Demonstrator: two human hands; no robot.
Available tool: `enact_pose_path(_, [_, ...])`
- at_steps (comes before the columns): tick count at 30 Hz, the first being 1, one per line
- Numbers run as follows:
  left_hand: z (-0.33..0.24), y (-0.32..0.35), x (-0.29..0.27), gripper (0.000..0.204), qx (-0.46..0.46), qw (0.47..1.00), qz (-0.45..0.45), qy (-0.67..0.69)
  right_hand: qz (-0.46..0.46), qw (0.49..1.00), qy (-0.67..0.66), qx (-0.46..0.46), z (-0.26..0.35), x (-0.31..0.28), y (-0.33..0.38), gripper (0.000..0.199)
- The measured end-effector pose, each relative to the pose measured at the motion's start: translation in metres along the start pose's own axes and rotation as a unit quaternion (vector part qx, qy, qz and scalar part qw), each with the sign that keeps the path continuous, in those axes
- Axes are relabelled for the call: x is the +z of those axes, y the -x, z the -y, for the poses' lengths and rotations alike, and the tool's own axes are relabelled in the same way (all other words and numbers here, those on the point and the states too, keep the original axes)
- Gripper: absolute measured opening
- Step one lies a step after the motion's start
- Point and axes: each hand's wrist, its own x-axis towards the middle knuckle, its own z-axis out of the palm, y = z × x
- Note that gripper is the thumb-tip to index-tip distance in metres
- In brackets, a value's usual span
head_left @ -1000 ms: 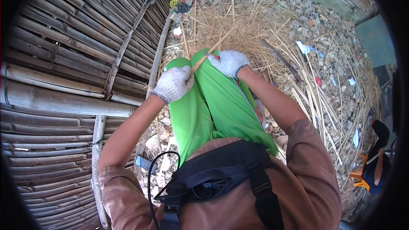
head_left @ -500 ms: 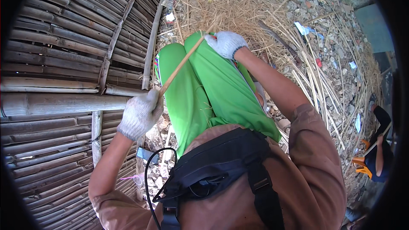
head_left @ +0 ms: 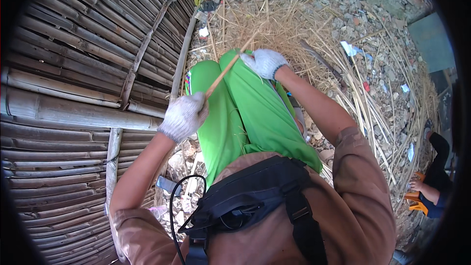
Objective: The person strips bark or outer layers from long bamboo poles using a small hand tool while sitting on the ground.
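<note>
Both my hands wear white knit gloves. My left hand is closed around the near end of a thin tan bamboo strip, beside my left knee. The strip runs up and to the right across my green trousers. My right hand grips the strip farther along, over my right knee. The strip's far end points into the heap of dry straw ahead. A black chest harness sits low in the view.
A wall of split bamboo slats with thick horizontal poles fills the left. Stony ground with loose bamboo strips and litter spreads to the right. Another person sits at the right edge.
My left hand slid down the strip toward me, away from my right hand. The two hands were close together a second ago and are apart now. The right hand stayed over the knee.
</note>
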Motion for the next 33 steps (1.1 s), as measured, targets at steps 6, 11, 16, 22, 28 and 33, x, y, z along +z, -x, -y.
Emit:
enact_pose_path(6, [0.01,-0.017,0.005,0.023,0.028,0.999,0.015,-0.021,0.009,0.999,-0.003,0.047,-0.011,0.007,-0.009,0.091])
enact_pose_path(11, [0.006,0.04,-0.02,0.025,0.003,0.998,0.031,-0.045,0.021,0.999,-0.016,0.042,-0.009,0.011,-0.006,0.093])
enact_pose_path(16, [-0.001,0.085,-0.04,0.015,-0.045,0.994,0.078,-0.059,0.02,0.999,-0.006,0.042,-0.014,0.012,-0.003,0.093])
enact_pose_path(22, [-0.006,0.078,-0.034,0.016,-0.043,0.996,0.069,-0.048,0.009,1.0,-0.011,0.025,-0.009,0.002,-0.002,0.092])
enact_pose_path(28, [0.006,0.005,-0.017,0.024,0.016,0.999,0.036,-0.029,0.002,1.0,-0.012,0.024,-0.01,0.005,-0.001,0.089])
enact_pose_path(33, [0.008,0.021,-0.024,0.02,0.02,0.998,0.033,-0.05,0.025,0.999,-0.007,0.039,0.003,0.004,-0.002,0.09])
